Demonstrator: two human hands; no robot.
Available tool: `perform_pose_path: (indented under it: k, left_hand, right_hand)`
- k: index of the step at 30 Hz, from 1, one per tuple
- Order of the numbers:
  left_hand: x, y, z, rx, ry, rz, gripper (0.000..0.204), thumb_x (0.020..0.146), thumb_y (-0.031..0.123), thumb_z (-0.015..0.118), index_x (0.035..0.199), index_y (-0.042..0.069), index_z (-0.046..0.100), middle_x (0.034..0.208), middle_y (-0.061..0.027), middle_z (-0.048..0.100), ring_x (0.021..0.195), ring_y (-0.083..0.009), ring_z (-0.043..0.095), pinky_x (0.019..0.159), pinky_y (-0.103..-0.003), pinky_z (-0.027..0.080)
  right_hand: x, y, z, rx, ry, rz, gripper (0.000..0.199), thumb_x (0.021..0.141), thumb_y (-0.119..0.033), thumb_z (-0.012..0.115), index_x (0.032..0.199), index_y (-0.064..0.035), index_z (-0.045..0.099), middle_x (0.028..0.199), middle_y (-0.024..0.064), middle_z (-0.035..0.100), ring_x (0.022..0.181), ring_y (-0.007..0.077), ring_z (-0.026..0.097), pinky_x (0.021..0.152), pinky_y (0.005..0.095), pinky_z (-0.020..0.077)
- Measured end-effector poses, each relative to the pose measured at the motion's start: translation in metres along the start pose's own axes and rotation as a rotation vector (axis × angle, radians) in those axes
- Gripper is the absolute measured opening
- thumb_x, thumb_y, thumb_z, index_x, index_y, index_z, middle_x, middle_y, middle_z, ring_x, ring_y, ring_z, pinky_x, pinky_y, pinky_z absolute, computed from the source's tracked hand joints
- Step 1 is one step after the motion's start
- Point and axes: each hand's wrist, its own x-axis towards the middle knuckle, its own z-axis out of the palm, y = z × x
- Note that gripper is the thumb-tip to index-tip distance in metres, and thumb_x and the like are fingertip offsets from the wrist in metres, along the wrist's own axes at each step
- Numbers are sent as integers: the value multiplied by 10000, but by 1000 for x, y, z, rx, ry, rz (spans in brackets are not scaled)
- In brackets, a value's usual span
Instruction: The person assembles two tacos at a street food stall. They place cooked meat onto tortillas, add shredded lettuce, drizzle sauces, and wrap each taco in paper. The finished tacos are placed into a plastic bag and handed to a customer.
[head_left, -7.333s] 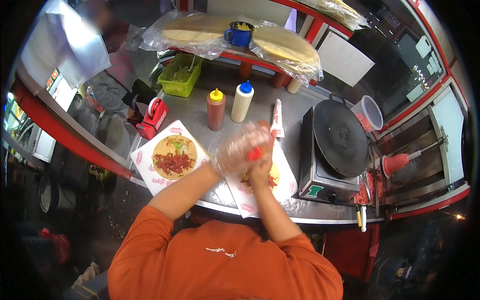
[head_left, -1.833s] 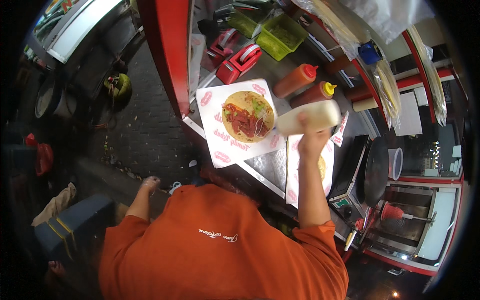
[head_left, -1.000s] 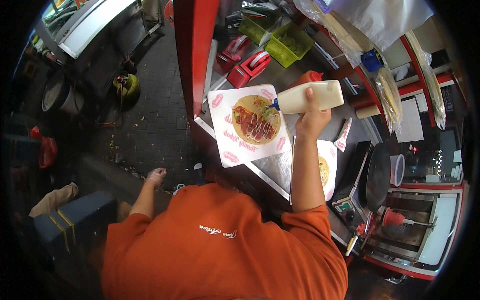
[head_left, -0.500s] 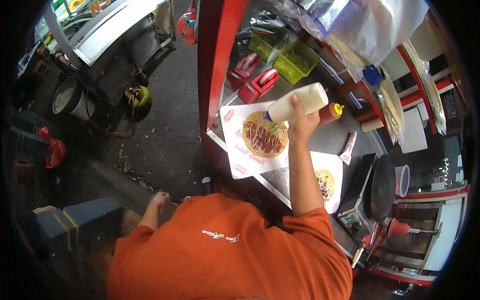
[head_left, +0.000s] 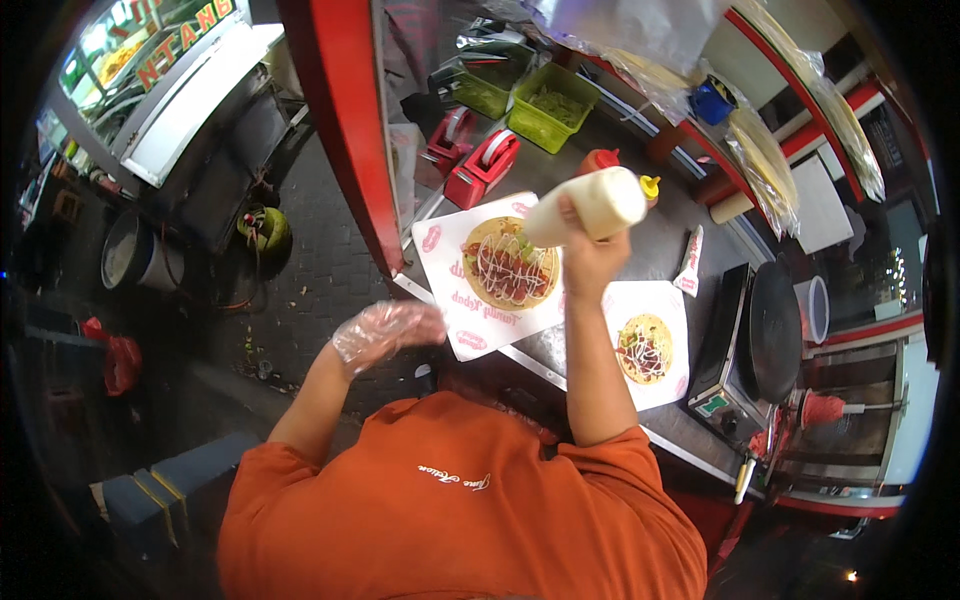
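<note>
Right hand closed around a white squeeze bottle, tipped with nozzle down over the flatbread with red filling and white sauce lines. Flatbread lying on a printed paper sheet at the counter edge. Left hand, in a clear plastic glove, loosely open, held off the counter beside the sheet, gripping nothing. Second topped flatbread on another sheet nearby.

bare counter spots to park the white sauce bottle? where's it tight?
Bare steel between the round griddle and the red-capped and yellow-capped bottles, by the paper cone. A smaller strip between the tape dispensers and the left flatbread sheet. Tight: both flatbread sheets fill the front edge; right hand holds the white sauce bottle over them.
</note>
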Motion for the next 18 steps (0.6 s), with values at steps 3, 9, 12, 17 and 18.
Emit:
perform_pose_path:
  k: [3,9,12,17,18]
  left_hand:
    - [41,15,13,558,306,118,398,1078,248,574,1361,-31,594,1289,-223,676,1204,-342,667,1050,-427,534]
    - [114,-6,-8,1517,550,463,290,1071,212,540,1280,49,658,1175,-235,694,1074,-417,670,923,-473,545]
    - [128,-11,-22,1481,450,453,305,1073,246,511,1224,38,676,1112,-228,709,1035,-432,670,898,-496,538]
    - [140,-16,-23,1246,511,235,363,1082,338,547,1229,39,689,938,-176,714,846,-295,684,801,-418,545]
    - [143,-16,-22,1210,526,176,369,1079,350,556,1229,40,690,935,-150,710,832,-258,670,789,-399,543]
  right_hand:
    - [-7,-14,-22,5,-20,53,426,834,-143,897,1185,6,708,1136,102,752,1014,185,711,921,346,562]
    - [-17,-14,6,91,-100,68,374,859,-166,884,1138,10,710,1101,80,748,1011,161,691,947,341,536]
    - [5,-8,-6,237,65,16,333,887,-135,853,1139,18,698,1077,102,743,963,171,702,884,329,564]
    - [-14,7,-39,145,66,184,396,891,-138,849,1200,35,672,1118,117,738,1002,196,706,924,352,560]
    - [-24,15,-35,-5,54,244,457,868,-118,865,1235,46,648,1156,115,716,1050,195,682,957,357,539]
